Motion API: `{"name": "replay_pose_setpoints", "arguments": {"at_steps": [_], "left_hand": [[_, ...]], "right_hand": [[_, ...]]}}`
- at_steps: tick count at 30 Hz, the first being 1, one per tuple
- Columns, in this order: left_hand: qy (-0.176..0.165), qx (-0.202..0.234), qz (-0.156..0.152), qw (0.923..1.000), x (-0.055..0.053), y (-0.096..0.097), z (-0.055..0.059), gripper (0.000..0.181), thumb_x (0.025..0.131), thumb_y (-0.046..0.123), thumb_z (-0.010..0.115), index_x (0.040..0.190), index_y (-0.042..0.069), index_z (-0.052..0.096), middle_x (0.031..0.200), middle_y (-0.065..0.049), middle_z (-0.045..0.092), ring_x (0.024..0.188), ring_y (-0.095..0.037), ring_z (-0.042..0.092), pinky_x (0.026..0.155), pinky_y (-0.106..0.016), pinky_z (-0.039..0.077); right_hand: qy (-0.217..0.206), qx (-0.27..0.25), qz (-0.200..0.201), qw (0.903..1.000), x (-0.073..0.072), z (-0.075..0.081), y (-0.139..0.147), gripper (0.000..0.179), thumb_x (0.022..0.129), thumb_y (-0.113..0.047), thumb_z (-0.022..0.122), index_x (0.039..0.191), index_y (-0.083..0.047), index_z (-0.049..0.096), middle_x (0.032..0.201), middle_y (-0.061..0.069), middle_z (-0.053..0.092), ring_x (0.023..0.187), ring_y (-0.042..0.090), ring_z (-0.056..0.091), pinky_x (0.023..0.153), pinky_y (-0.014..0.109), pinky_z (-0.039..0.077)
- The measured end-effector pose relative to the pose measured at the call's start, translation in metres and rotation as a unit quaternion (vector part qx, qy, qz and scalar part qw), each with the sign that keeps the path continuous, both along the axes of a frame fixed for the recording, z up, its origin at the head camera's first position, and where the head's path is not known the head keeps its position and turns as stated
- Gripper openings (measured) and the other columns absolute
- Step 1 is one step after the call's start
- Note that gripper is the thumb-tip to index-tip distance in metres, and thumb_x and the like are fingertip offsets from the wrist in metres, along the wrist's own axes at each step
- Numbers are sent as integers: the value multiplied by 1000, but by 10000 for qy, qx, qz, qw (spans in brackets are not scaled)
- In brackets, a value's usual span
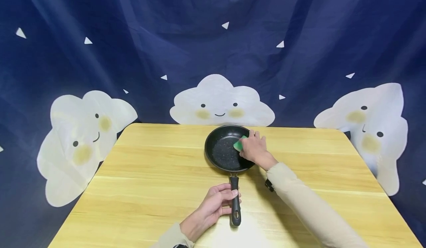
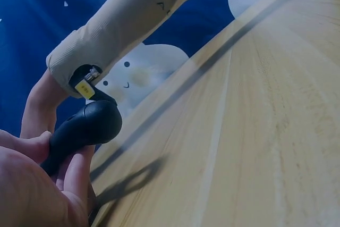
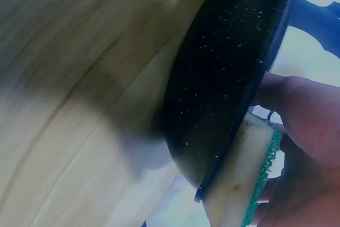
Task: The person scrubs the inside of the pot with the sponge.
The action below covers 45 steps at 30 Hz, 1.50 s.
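A black frying pan point(image 1: 223, 154) stands near the far edge of the table, its handle point(image 1: 235, 200) pointing back toward me. My left hand point(image 1: 214, 203) grips that handle, thumb on top and fingers curled beneath. In the left wrist view the rounded handle end point(image 2: 101, 123) sticks out past the fingers. At the pan's right side my right hand point(image 1: 255, 148) holds a sponge point(image 1: 238, 145) against the inside. The right wrist view shows the sponge point(image 3: 239, 171) as a cream block with a green scouring layer, at the rim beside the speckled outer wall.
The wooden table point(image 1: 143, 188) reaches out on both sides of the pan. Behind it hangs a dark blue curtain point(image 1: 186, 29) printed with smiling clouds and white triangles. My right sleeve point(image 1: 309, 200) stretches across the table's right half.
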<state>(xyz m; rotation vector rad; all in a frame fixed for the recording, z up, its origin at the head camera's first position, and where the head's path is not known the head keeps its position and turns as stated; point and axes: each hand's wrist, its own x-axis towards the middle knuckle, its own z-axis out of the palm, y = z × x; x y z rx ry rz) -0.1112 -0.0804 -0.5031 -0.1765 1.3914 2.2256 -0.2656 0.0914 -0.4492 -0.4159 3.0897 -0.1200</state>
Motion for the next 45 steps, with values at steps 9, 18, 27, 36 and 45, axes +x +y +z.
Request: {"name": "replay_pose_setpoints", "arguments": {"at_steps": [9,18,27,36,45], "left_hand": [[-41,-92,-66,9999,0,-1,-1,29,95,7,71,121,-4,64,101,-11,75,89,-21,72,74,-39,61],[-61,-51,-123,9999,-3,-4,1,34,96,10,71,125,-4,62,106,-14,75,89,-19,72,74,-36,61],[-79,14,-195,9998,-4,-4,0,33,97,10,69,126,-4,62,100,-9,74,88,-19,71,72,-36,60],[-21,61,-345,9994,-1,-2,-2,28,96,12,69,120,-2,63,99,-8,72,89,-18,70,72,-36,59],[-8,-86,-371,9993,-3,-5,-1,18,97,12,68,112,4,65,100,-8,72,88,-18,69,75,-37,58]], "right_hand": [[-279,-32,106,9996,19,10,12,34,86,-32,82,117,-17,78,108,20,55,104,39,48,86,59,42],[-451,-511,258,9973,38,19,20,30,88,-27,80,116,-16,79,111,18,59,101,36,47,78,50,38],[-191,-1093,484,9926,66,20,31,35,91,-25,76,125,-15,75,117,18,59,105,37,50,77,49,42],[396,-2037,582,9765,93,16,60,48,87,-16,76,134,-11,68,118,21,58,100,34,55,81,52,51],[931,-2632,-353,9596,81,0,100,53,91,-17,74,140,-7,60,123,32,50,104,46,52,78,57,49]]}}
